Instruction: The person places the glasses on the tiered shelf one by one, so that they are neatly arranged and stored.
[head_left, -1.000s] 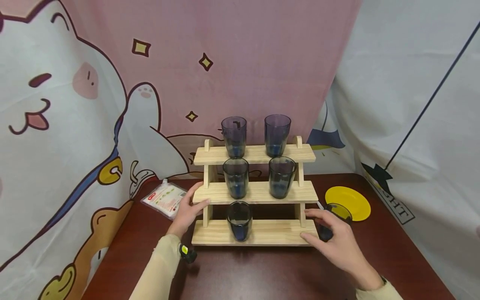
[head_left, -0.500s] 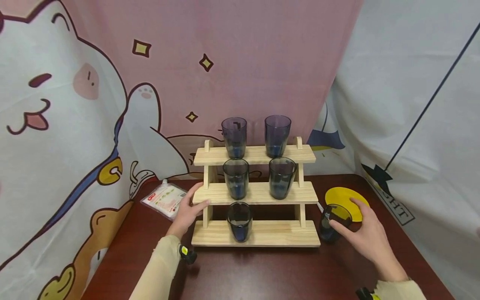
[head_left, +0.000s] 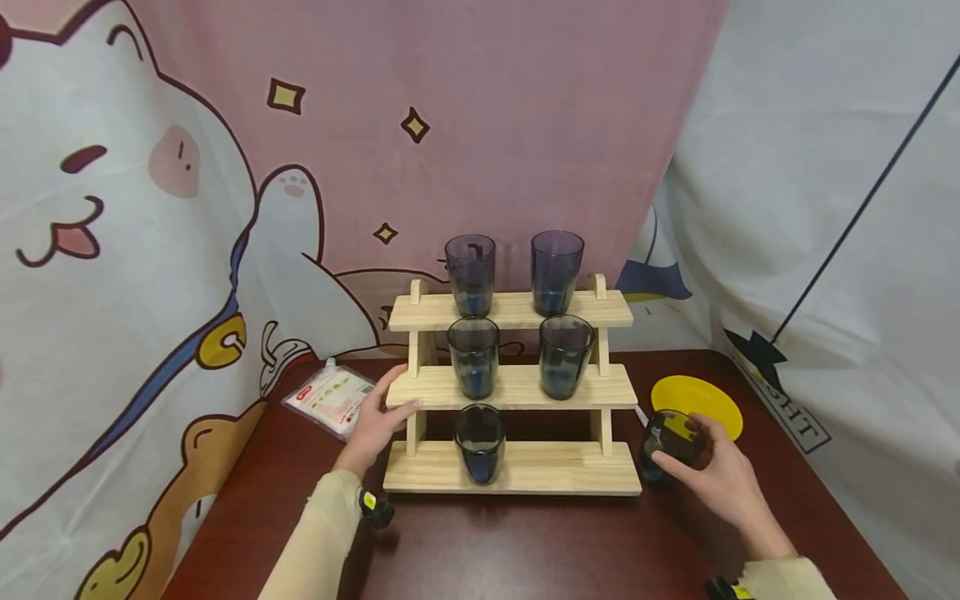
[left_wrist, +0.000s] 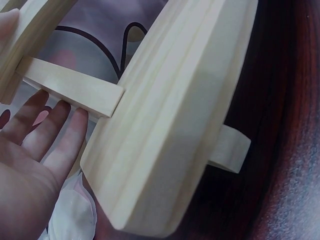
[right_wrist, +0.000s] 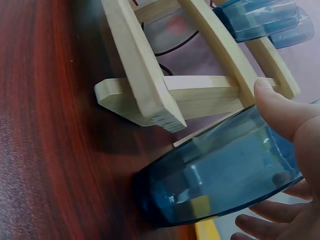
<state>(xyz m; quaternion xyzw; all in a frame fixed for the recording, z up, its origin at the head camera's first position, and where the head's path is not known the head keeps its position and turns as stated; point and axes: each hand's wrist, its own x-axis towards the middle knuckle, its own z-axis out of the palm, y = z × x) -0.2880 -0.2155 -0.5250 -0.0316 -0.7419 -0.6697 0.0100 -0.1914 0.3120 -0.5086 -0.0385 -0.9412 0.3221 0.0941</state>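
Note:
A three-tier wooden display rack (head_left: 517, 467) stands on the table with several tinted drinking glasses on it. Two are on the top shelf, two on the middle shelf, one glass (head_left: 480, 450) on the bottom shelf. My left hand (head_left: 372, 425) holds the rack's left end, thumb on the middle shelf and fingers against the upright (left_wrist: 70, 85). Right of the rack, another glass (right_wrist: 220, 170) stands on the table. My right hand (head_left: 716, 475) is around its upper part, thumb on the near side and fingers on the far right side; the fingers are partly hidden.
A yellow plate (head_left: 697, 400) lies behind the right-hand glass. To the left of the rack is a white printed pouch (head_left: 330, 398). Printed cloth (head_left: 555, 108) hangs behind and at both sides of the dark red table (head_left: 480, 550).
My right hand has moved right from the rack's right end to the standing glass, and its fingers have closed in around it. The left hand stays on the rack.

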